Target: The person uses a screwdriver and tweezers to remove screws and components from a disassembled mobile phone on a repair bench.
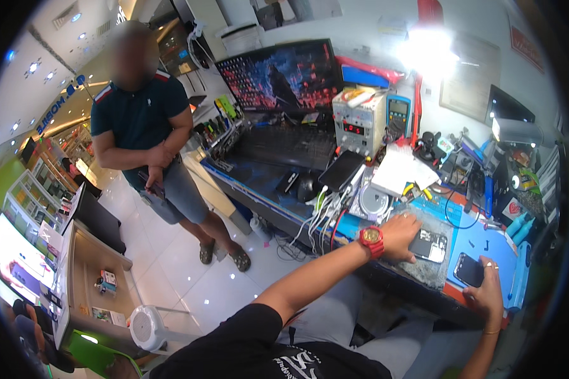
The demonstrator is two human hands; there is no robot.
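Black shirt (pixel 246 338) nearest; right hand (pixel 488 292) grips dark phone (pixel 467 268) — long axis slanting down-right; left hand (pixel 398 237) spread by opened phone (pixel 432 246).

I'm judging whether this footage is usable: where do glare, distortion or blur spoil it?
Head view: the lamp burns out to white; the floor mirrors small bright spots; the bright panel at far left looks bowed, near the black rim; the standing person's head is blurred; the opened phone by the left hand reads fairly clearly.
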